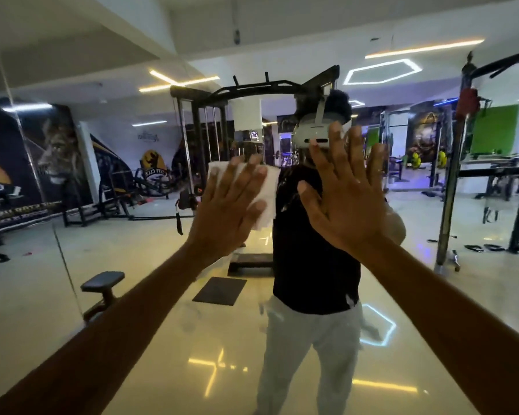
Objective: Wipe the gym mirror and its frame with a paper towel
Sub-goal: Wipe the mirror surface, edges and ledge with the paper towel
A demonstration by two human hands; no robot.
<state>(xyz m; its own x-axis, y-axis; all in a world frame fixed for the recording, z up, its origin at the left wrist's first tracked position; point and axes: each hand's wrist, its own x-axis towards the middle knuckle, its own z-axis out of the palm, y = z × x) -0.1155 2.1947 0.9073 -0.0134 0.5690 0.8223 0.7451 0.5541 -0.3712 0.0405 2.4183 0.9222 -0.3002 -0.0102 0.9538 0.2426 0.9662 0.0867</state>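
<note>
**Desk:** What is happening in the gym?

**Photographer:** A person is standing square to the mirror (432,295), both arms reaching forward at about head height. The left hand (225,211) is pressing a white paper towel (268,187) flat against the glass, fingers straight and spread, nothing curled round the sheet. Palm pressure appears to be what is keeping it in place, which suits a broad wiping stroke.

**Desk:** And the other hand?

**Photographer:** The right hand (346,199) is lying open just beside it, fingers fanned and empty, apparently touching the glass (whether it is bracing or only hovering close, I cannot tell). The two hands are apart, with a gap between them.

**Desk:** Where on the mirror is the towel working?

**Photographer:** Around the middle of this pane, well away from its edges. A thin vertical seam (63,250) is running down near the left edge of the view; I cannot tell whether it is frame or a join between panes.

**Desk:** What is showing in the glass?

**Photographer:** The person's own reflection in a black T-shirt (315,265) and pale trousers (318,348), wearing a white headset (315,136), with a cable machine (210,130) and a padded bench (102,283) behind.

**Desk:** How far along?

**Photographer:** I am judging it mid-job: the glass is being worked and the frame looks untouched.
</note>
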